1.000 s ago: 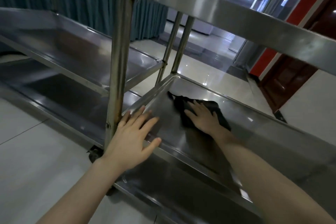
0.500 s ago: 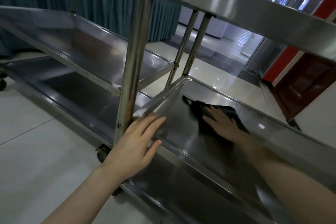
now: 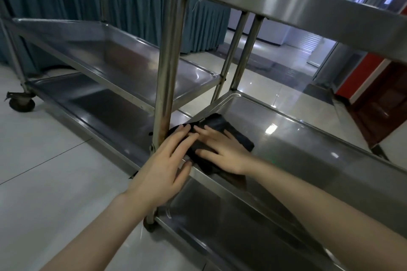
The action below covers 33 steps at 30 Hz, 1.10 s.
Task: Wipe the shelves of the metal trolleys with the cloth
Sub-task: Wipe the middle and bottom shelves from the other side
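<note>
Left hand (image 3: 164, 167) and right hand (image 3: 223, 153), fingers straight, press the dark cloth (image 3: 220, 122) (largely hidden beneath them) onto the shelf (image 3: 297, 138).

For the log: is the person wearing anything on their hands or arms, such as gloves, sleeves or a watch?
Nothing visible. The left hand and right hand are ungloved; no sleeves come into view, and no watch, bracelet or rings show.

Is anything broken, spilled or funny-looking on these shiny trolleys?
Nothing looks spilled or broken. One small oddity: the upright post beside the left hand has a brownish patch low down, perhaps rust or grime. The black cloth under the right hand lies bunched, draping over the rim of the middle shelf.
</note>
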Available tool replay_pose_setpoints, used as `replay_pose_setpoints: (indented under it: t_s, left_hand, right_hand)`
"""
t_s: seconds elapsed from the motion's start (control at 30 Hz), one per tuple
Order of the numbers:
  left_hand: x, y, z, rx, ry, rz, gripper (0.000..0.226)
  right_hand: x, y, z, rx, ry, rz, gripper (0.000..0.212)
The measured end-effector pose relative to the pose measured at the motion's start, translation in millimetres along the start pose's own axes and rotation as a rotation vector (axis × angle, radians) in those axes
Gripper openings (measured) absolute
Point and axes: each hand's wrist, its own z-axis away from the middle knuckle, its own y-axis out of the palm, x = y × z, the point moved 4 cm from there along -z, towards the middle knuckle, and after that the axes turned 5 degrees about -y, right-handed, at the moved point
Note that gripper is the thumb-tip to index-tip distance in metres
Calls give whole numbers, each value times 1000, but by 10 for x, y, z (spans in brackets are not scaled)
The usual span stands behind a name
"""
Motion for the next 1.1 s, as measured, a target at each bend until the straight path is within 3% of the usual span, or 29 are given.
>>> replay_pose_setpoints:
  t_s: [0.2, 0.37, 0.5, 0.6, 0.7, 0.97, 1.1]
  left_hand:
    - [176, -53, 335, 79, -13, -60, 60]
    - [176, -246, 405, 14, -75, 58, 53]
    - [-6, -217, 353, -63, -15, -17, 51]
    - [-218, 4, 264, 82, 111, -106, 56]
    - [-291, 201, 284, 176, 110, -183, 58]
    - [-204, 33, 333, 101, -16, -20, 59]
    - [-277, 26, 366, 123, 10, -67, 57]
  right_hand:
    - [-319, -184, -520, -14, 420, 20, 55]
    - [330, 76, -250, 32, 121, -43, 59]
    - [597, 33, 703, 40, 50, -1, 57]
    - [578, -62, 1636, 13, 58, 89, 57]
    - [511, -144, 2251, -25, 139, 120, 61]
    - [740, -4, 1158, 6, 143, 248, 75]
    - [771, -28, 1587, -67, 127, 330, 71]
